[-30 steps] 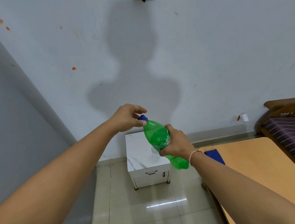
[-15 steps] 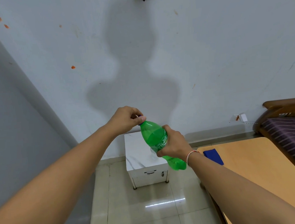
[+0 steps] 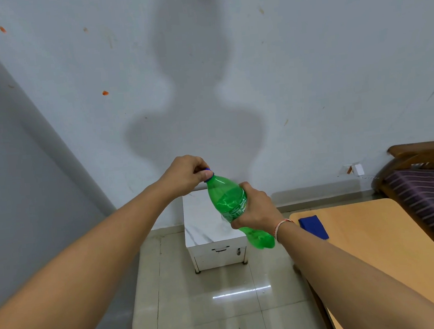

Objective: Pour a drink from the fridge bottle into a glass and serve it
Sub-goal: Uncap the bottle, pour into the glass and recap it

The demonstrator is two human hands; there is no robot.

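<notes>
A green plastic bottle with a blue cap is held tilted in the air in front of me, neck up and to the left. My right hand wraps around its labelled middle. My left hand pinches the cap between thumb and fingers, covering most of it. Green liquid shows in the lower half of the bottle. A small clear glass can barely be made out behind the bottle on the white box; most of it is hidden.
A small white marble-topped box stands on the tiled floor against the wall below my hands. A wooden table with a blue cloth is at the right. A wooden seat with striped cushion is far right. A grey panel fills the left.
My left hand went from open beside the cap to closed on it. The bottle has tipped slightly more upright, with its cap now mostly hidden by the fingers.
</notes>
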